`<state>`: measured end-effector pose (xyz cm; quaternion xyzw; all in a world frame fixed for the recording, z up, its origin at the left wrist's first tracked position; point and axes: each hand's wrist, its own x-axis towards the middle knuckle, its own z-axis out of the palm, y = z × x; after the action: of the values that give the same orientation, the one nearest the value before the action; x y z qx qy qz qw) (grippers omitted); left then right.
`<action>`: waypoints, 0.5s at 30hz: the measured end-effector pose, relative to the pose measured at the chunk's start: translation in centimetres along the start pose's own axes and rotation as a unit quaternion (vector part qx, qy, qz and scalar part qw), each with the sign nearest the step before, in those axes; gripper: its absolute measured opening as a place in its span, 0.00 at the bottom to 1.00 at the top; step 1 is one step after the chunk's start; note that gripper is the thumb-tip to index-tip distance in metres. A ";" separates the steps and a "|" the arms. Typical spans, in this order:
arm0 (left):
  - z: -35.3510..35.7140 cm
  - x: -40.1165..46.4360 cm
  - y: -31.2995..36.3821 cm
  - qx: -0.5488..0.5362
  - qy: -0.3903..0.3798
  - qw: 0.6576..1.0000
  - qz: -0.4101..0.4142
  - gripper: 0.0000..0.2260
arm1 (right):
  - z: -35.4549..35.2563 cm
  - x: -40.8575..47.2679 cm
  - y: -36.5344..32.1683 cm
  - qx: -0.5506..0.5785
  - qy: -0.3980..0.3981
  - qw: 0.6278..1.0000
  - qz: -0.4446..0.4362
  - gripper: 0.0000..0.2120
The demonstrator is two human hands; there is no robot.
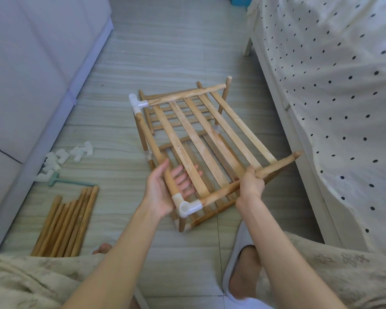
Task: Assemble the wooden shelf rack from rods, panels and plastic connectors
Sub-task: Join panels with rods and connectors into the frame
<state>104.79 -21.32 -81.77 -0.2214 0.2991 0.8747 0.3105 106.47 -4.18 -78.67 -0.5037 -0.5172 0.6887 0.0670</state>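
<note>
Head view: half-built pale wooden slatted shelf rack [201, 139], held above the floor. Left hand [163, 188] cups its side rod, fingers loosely spread; right hand [252, 181] grips the front rod. Probably light, stiff, loose-jointed; best held by rods beside the white plastic corner connector [186, 206].

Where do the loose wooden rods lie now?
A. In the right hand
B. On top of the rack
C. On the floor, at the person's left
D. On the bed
C: the loose rods lie bundled on the floor at lower left, untouched by either hand.
</note>
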 end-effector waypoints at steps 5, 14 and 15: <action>0.4 0.9 3.3 0.024 0.019 0.999 0.032 0.32 | -1.1 -0.9 -0.8 -0.156 -0.022 0.987 -0.015 0.18; 0.8 4.5 8.5 0.038 0.065 0.995 0.068 0.34 | -1.3 -0.9 -6.4 -0.646 0.030 0.710 -0.278 0.25; 0.9 5.1 9.2 0.030 0.066 0.995 0.072 0.34 | 0.1 -0.7 -7.1 -0.626 0.020 0.711 -0.319 0.24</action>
<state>94.79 -24.43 -80.53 -0.2472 0.3599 0.8690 0.2326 103.71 -1.40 -72.74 -0.2490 -0.9584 0.1345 -0.0384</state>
